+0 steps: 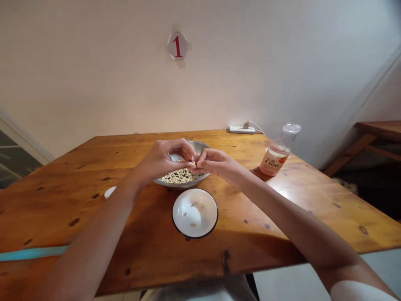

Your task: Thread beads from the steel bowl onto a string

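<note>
Stainless steel below two bare hands: a wide round bowl (199, 147) directly under the grip, heaped with pale round beans (178, 177) and scattered dark ones. Left hand (163, 156) arched over the bowl's left side, thumb and forefinger apparently pinching a small dark bean (191, 161). Right hand (221, 163) brought in from the opposite side, fingertips bunched and touching or nearly touching the left ones; cannot tell about anything caught between them. Held low over the beans, probably to catch any slip, with both hands at one point, presumably for steadier work on so small a piece.

Just nearer the body than the grip, a white round bowl with a dark rim (206, 221), set close to the steel one, perhaps for an easy reach, with only a few pale bits (193, 225) inside. Well to the right of the grip, a clear bottle with a pinkish lower part (272, 161), standing upright on the brown wooden table (247, 255), seemingly clear of both forearms. Left of the grip and slightly nearer, a small white disc (109, 192) beside the left forearm.
</note>
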`<action>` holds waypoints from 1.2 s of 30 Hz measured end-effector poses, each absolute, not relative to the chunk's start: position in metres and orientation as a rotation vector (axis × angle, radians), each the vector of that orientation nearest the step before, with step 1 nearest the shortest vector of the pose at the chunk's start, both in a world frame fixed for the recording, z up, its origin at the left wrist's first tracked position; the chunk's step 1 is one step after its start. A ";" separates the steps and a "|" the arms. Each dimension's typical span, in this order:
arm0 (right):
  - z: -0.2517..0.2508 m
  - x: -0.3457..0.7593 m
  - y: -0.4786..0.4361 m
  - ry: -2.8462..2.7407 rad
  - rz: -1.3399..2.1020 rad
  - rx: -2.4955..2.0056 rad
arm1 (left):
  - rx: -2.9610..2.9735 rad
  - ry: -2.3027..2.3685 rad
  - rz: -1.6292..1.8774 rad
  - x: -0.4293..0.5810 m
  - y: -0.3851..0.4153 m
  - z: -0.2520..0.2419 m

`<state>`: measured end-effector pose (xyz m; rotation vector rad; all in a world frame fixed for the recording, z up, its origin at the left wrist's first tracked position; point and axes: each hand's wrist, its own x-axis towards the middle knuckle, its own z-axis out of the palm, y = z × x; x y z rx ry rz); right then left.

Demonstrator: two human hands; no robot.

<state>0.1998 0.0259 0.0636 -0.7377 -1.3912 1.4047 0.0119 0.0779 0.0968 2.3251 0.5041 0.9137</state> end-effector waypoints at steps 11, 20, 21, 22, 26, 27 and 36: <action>0.060 0.199 0.029 -1.346 1.464 -0.708 | 2.267 0.470 0.868 0.012 0.083 0.094; 0.052 0.197 0.034 -1.294 1.551 -0.662 | 2.250 0.474 0.834 0.009 0.084 0.093; 0.051 0.197 0.034 -1.288 1.562 -0.651 | 2.243 0.470 0.824 0.009 0.084 0.094; 0.050 0.198 0.035 -1.287 1.570 -0.643 | 2.238 0.465 0.809 0.008 0.084 0.094; 0.047 0.198 0.035 -1.301 1.615 -0.604 | 2.256 0.491 0.727 0.006 0.084 0.097; 0.047 0.198 0.035 -1.307 1.631 -0.593 | 2.271 0.510 0.716 0.005 0.083 0.098; 0.042 0.194 0.033 -1.368 1.666 -0.604 | 2.395 0.578 0.574 0.003 0.073 0.109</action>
